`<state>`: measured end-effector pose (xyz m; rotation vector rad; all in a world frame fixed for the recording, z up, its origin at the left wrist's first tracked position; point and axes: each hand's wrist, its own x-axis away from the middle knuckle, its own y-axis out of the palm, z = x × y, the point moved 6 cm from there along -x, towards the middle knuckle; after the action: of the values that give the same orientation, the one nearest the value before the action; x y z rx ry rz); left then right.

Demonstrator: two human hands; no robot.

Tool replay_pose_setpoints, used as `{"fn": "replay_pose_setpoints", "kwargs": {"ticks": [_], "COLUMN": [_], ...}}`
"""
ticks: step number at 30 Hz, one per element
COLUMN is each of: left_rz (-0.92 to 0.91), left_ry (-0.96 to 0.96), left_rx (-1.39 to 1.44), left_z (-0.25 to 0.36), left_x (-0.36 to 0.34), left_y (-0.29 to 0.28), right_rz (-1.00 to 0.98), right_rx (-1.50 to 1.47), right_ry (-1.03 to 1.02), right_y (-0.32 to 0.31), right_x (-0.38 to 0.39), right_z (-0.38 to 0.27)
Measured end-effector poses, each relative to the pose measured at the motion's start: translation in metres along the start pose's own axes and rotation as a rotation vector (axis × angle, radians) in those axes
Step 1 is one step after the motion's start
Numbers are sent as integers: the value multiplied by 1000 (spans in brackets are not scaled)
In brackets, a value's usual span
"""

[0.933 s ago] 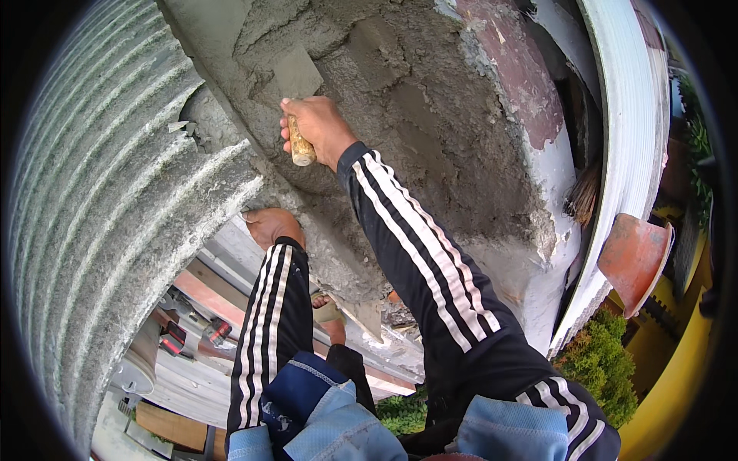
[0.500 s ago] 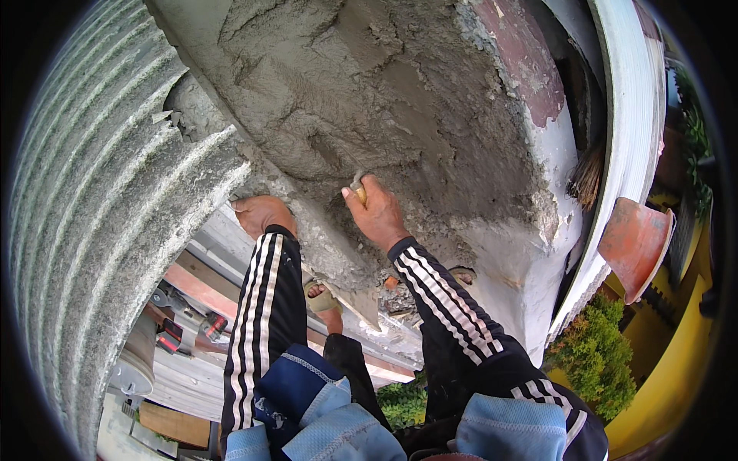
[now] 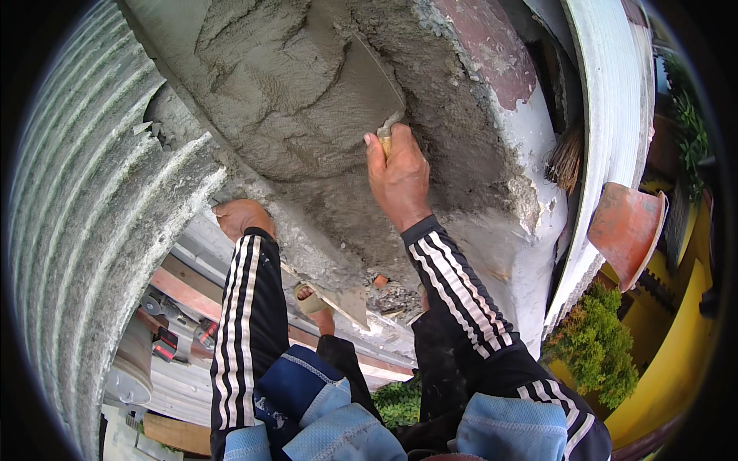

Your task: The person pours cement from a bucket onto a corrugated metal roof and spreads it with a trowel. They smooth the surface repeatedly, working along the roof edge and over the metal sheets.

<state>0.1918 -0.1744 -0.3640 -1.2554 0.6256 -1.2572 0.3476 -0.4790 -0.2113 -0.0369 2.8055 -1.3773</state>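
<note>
Two bare hands at the wet mortar (image 3: 261,107). Right hand (image 3: 401,177): curled firmly round the wooden handle (image 3: 386,144) of a trowel (image 3: 388,106), thumb uppermost, no slack visible in the grip; set over the mortar's right-hand part. Key relation: trowel lies straight ahead of this fist, pointing away from the wearer. Long axis runs from the handle up toward the mortar's far side, blade slanting a little left; appears laid nearly flat on the mortar, its right edge a clear line, the left one lost in grey. Right hand clearly the nearer; left well apart from the tool.

Left hand (image 3: 244,217): below the mortar's left border, against the rough concrete ledge (image 3: 307,233). Fingers partly hidden; how far spread, or whether gripping anything, can't be made out.

Around: corrugated sheet (image 3: 115,192) left of the mortar; bristles (image 3: 567,160) right; red bucket (image 3: 624,232) farther right.
</note>
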Motion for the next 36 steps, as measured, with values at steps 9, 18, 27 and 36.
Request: {"fn": "replay_pose_setpoints", "kwargs": {"ticks": [9,18,27,36], "left_rz": [6,-92,-71,-26], "left_ry": [10,-52,-51,-23], "left_rx": [126,59,34,20], "left_z": [-9,6,5,-1], "left_x": [-12,12,11,3], "left_y": [13,-12,-9,-2], "right_rz": [-118,-377,-444,-187], "right_rx": [-167,-220,-108,-292], "right_ry": [232,92,123,66], "right_y": [-96,17,133,24], "right_x": [34,69,-13,-52], "right_z": [-4,-3,15,-19]}}
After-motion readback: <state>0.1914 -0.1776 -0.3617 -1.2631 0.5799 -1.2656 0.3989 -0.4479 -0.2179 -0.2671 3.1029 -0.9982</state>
